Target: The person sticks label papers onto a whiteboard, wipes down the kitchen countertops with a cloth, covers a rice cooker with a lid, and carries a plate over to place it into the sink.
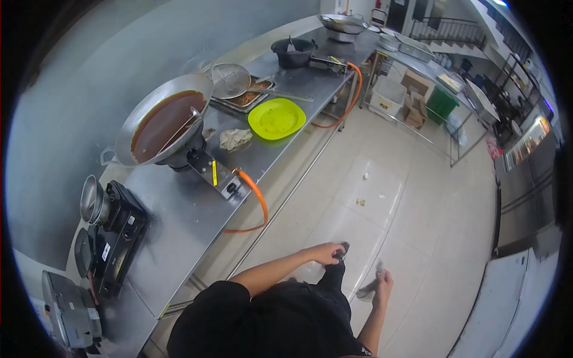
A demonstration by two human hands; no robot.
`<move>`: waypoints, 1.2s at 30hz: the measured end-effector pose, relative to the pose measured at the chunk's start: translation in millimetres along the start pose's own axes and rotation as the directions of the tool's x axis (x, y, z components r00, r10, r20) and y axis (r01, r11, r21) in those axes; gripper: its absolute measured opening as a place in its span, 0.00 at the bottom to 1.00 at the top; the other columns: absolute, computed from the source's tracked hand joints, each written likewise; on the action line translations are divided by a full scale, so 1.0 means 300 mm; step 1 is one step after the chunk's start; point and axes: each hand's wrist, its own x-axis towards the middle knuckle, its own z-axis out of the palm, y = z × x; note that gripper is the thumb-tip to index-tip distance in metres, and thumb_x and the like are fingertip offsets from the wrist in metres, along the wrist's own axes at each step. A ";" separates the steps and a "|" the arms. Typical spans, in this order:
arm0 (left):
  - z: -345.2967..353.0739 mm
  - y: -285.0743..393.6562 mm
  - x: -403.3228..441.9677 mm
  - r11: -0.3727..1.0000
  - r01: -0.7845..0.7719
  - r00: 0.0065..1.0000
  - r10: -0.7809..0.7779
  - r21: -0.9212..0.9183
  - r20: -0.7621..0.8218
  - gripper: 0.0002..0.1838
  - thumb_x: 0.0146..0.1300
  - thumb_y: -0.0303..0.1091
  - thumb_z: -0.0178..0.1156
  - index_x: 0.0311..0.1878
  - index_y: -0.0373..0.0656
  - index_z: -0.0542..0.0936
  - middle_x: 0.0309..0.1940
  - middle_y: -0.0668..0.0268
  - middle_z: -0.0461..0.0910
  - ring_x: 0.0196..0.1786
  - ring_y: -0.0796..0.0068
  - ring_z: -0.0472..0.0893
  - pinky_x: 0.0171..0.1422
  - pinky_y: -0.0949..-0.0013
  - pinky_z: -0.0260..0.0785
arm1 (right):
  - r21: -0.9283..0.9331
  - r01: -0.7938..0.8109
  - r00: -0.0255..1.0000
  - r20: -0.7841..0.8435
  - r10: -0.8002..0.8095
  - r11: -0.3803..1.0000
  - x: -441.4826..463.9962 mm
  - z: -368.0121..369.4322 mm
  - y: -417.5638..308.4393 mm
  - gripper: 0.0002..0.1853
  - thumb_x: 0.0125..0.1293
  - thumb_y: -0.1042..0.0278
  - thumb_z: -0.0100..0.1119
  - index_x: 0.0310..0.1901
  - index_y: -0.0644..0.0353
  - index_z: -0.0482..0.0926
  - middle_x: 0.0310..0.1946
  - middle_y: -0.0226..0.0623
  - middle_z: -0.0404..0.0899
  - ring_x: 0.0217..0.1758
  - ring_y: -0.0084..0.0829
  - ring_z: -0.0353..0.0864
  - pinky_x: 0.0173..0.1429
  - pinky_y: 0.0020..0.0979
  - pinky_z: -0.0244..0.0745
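My left hand (326,253) hangs low in front of my body with its fingers curled. Just past its fingertips shows a dark shoe (343,248) at the end of my black trouser leg. Whether that hand holds anything is hidden. Farther right, my right hand (384,285) is closed at the fingertips, with a small greyish piece (380,267) showing above them, too blurred to name. Below and left of it is my other shoe (366,290). Both hands are apart from the steel counter (173,224) on the left.
On the counter a wok (200,86) of brown liquid sits on a burner (215,173) with an orange hose (261,200). Nearby are a green plate (277,119), a cloth (236,139), a strainer (230,80) and a portable stove (122,238). Small scraps (360,203) lie on the floor.
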 end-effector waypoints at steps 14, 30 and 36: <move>-0.642 -0.005 0.239 0.950 -0.200 0.408 -0.143 -0.241 -0.902 0.12 0.61 0.27 0.57 0.49 0.39 0.79 0.50 0.56 0.77 0.58 0.64 0.75 0.63 0.64 0.65 | 0.144 0.388 0.289 0.919 -0.268 0.910 0.765 0.766 -0.870 0.15 0.67 0.73 0.53 0.55 0.63 0.72 0.40 0.29 0.77 0.43 0.20 0.74 0.46 0.24 0.71; -1.476 -0.524 -0.150 0.514 0.632 -0.587 -0.171 -0.580 -0.791 0.31 0.66 0.55 0.51 0.63 0.40 0.69 0.58 0.46 0.68 0.60 0.43 0.65 0.60 0.43 0.59 | -0.223 0.794 0.144 0.973 0.181 0.565 1.440 1.491 -0.879 0.17 0.67 0.60 0.56 0.54 0.58 0.74 0.32 0.36 0.80 0.35 0.27 0.80 0.41 0.28 0.75; -1.524 -0.629 -0.046 0.142 0.788 -0.569 -0.203 -0.599 -0.797 0.32 0.63 0.60 0.51 0.64 0.48 0.69 0.57 0.56 0.68 0.60 0.53 0.66 0.55 0.42 0.61 | -0.518 0.316 0.316 0.847 0.427 0.795 1.462 1.703 -0.951 0.22 0.69 0.50 0.53 0.51 0.62 0.74 0.31 0.39 0.81 0.32 0.27 0.82 0.35 0.27 0.79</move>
